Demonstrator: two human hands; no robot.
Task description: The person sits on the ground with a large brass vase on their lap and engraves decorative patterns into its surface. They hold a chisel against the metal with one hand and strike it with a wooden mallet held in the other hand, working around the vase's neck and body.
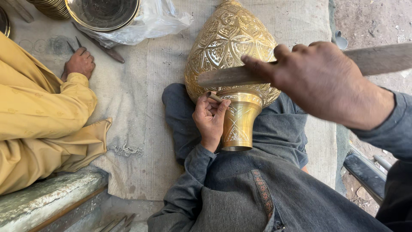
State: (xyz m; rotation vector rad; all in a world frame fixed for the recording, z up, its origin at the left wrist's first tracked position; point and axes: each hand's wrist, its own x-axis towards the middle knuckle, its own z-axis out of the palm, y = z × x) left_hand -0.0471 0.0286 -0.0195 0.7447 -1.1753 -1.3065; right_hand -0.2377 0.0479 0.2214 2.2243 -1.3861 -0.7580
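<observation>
Left hand [210, 118] (pinching chisel [215, 98]) against embossed brass vase [231, 51]

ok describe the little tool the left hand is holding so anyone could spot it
Start at the big engraved brass vessel lying across the person's lap. At its neck, the left hand pinches a thin metal punch against the brass, far slimmer than the wooden stick above.

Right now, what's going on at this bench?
A person in grey sits with a large engraved brass vessel lying across their lap. Their left hand presses a thin chisel against the vessel's neck, while their right hand holds a wooden mallet raised over it. The vessel's body rests on a burlap cloth. To one side, another person in yellow rests a hand on the cloth beside small metal tools. Brass dishes sit at the top.
</observation>
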